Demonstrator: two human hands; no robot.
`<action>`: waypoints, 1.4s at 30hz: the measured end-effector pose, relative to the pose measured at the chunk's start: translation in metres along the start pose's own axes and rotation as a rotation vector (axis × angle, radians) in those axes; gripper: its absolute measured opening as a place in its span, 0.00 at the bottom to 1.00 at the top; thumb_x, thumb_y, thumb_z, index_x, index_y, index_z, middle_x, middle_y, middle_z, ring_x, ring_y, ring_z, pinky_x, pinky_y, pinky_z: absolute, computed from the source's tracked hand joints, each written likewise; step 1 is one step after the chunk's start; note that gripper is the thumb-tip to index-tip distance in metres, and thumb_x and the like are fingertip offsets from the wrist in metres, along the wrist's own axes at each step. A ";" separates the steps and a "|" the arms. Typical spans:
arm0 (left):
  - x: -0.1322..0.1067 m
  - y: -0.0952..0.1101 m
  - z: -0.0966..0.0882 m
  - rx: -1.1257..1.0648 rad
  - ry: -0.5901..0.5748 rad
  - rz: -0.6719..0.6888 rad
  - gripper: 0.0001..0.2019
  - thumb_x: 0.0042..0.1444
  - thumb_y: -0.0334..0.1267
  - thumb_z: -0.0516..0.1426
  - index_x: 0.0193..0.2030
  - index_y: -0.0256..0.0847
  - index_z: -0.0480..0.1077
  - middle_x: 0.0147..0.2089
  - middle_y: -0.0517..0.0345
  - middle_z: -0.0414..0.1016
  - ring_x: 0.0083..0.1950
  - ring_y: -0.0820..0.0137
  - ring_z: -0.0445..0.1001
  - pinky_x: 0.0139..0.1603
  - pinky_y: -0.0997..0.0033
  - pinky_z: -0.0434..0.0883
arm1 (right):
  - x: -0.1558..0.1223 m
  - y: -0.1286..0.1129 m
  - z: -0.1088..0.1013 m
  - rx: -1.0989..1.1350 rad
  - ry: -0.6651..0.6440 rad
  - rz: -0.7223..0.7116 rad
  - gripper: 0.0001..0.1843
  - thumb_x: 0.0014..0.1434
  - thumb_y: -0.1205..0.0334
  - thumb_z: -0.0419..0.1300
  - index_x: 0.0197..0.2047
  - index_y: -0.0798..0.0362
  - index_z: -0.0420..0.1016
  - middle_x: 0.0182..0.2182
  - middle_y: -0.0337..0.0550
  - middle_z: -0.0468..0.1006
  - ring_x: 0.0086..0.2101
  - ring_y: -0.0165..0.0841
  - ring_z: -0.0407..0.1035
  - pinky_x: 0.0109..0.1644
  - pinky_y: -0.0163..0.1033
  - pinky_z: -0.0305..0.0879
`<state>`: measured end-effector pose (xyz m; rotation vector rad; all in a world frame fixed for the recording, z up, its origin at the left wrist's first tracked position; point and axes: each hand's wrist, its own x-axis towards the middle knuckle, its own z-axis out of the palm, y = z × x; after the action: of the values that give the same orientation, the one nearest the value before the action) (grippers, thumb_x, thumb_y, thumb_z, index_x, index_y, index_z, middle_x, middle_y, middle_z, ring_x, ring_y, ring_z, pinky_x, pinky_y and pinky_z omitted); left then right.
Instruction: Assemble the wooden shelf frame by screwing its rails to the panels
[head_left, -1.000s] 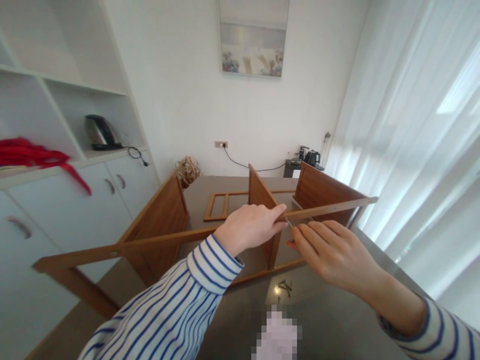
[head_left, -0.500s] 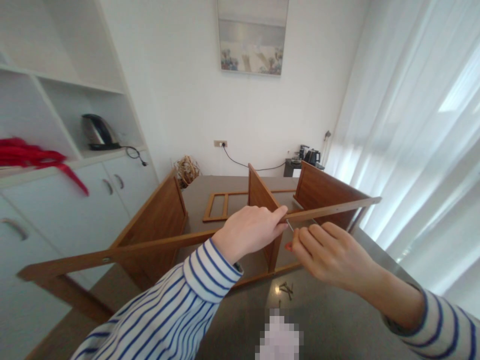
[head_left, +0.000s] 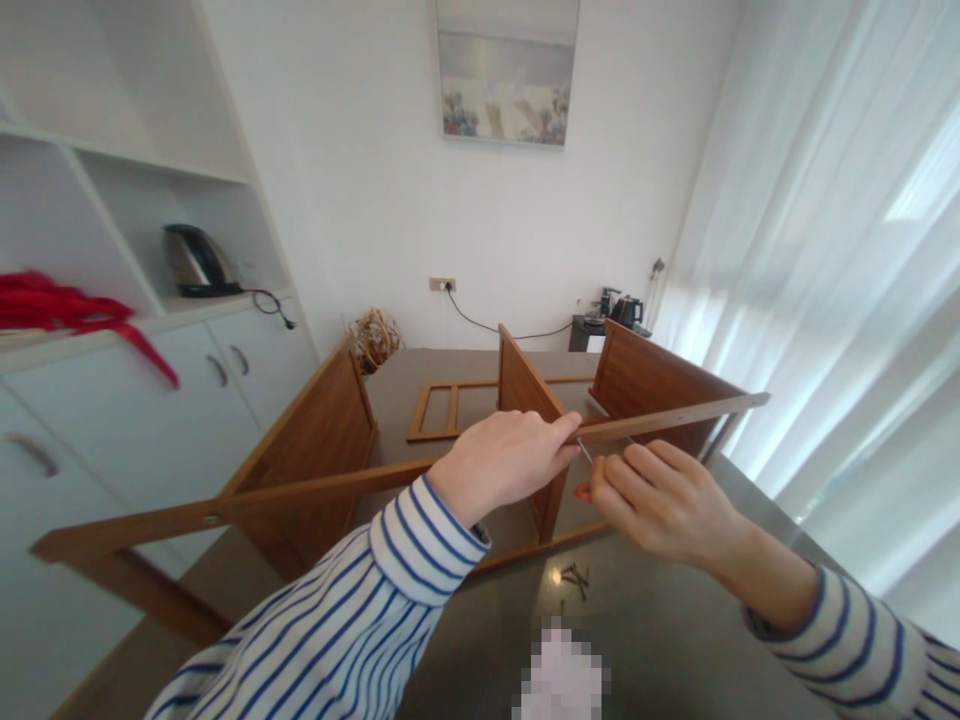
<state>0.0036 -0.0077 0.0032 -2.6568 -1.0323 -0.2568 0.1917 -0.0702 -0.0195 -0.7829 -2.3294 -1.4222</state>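
Note:
A brown wooden shelf frame (head_left: 300, 490) lies on its side on the grey table, its boards standing upright. My left hand (head_left: 510, 460) is closed over the near rail where the middle board (head_left: 525, 375) meets it, thumb and fingers pinching the wood. My right hand (head_left: 664, 500) is wrapped round a screwdriver, whose thin metal shaft (head_left: 584, 451) points at the rail just beside my left fingertips. Its handle is mostly hidden in the fist; a bit of orange shows under it. Several screws (head_left: 576, 578) lie on the table below my hands.
A flat wooden ladder-like frame (head_left: 431, 412) lies behind the shelf. On the left, a white cabinet (head_left: 150, 370) holds a kettle (head_left: 196, 262) and red ribbon (head_left: 60, 305). A pale pixelated patch (head_left: 562, 675) covers the near table. Curtains (head_left: 832, 250) hang at right.
My right hand has turned slightly and its wrist has shifted a little leftward, with the screwdriver still at the rail. My left hand keeps its hold. The view has shifted very slightly.

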 end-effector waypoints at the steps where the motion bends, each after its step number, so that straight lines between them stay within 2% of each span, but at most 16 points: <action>1: 0.000 0.000 0.000 -0.001 -0.003 -0.004 0.23 0.64 0.50 0.40 0.61 0.45 0.58 0.37 0.48 0.78 0.38 0.60 0.78 0.34 0.65 0.69 | 0.000 0.000 0.000 0.003 0.002 0.002 0.09 0.63 0.60 0.55 0.31 0.53 0.67 0.24 0.37 0.68 0.26 0.30 0.56 0.30 0.40 0.43; 18: 0.000 0.001 0.000 -0.002 -0.006 -0.025 0.23 0.64 0.51 0.39 0.60 0.48 0.59 0.36 0.49 0.78 0.37 0.59 0.78 0.33 0.65 0.69 | -0.002 0.000 0.003 0.025 0.018 0.029 0.09 0.63 0.59 0.56 0.32 0.53 0.67 0.24 0.37 0.68 0.27 0.30 0.56 0.31 0.41 0.43; 25: -0.001 0.001 -0.002 0.001 -0.010 -0.023 0.22 0.64 0.50 0.39 0.60 0.48 0.60 0.37 0.48 0.78 0.37 0.58 0.78 0.33 0.64 0.69 | 0.001 -0.011 -0.006 -0.001 -0.068 0.080 0.10 0.64 0.59 0.53 0.33 0.55 0.69 0.23 0.38 0.67 0.26 0.30 0.57 0.30 0.41 0.43; 32: -0.002 0.003 -0.006 0.014 -0.030 -0.037 0.23 0.64 0.51 0.40 0.60 0.48 0.59 0.38 0.48 0.78 0.38 0.59 0.78 0.35 0.65 0.69 | 0.004 -0.016 -0.019 -0.075 -0.156 0.066 0.05 0.60 0.70 0.54 0.37 0.58 0.71 0.24 0.40 0.69 0.26 0.31 0.59 0.29 0.41 0.44; 37: -0.002 0.006 -0.007 0.060 -0.031 -0.045 0.24 0.63 0.52 0.40 0.61 0.48 0.59 0.38 0.47 0.78 0.38 0.58 0.78 0.35 0.64 0.69 | 0.004 -0.020 -0.025 -0.098 -0.141 0.078 0.06 0.59 0.72 0.54 0.36 0.60 0.72 0.24 0.43 0.71 0.25 0.31 0.59 0.29 0.41 0.46; 42: -0.003 0.007 -0.006 0.126 -0.006 -0.031 0.23 0.63 0.51 0.41 0.60 0.47 0.59 0.37 0.47 0.79 0.37 0.57 0.78 0.35 0.63 0.69 | 0.006 -0.025 -0.027 -0.153 -0.116 0.089 0.09 0.58 0.72 0.54 0.40 0.64 0.74 0.24 0.45 0.72 0.26 0.33 0.62 0.31 0.41 0.50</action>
<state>0.0059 -0.0169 0.0069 -2.5326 -1.0565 -0.1844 0.1714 -0.1013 -0.0222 -1.0239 -2.2572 -1.5689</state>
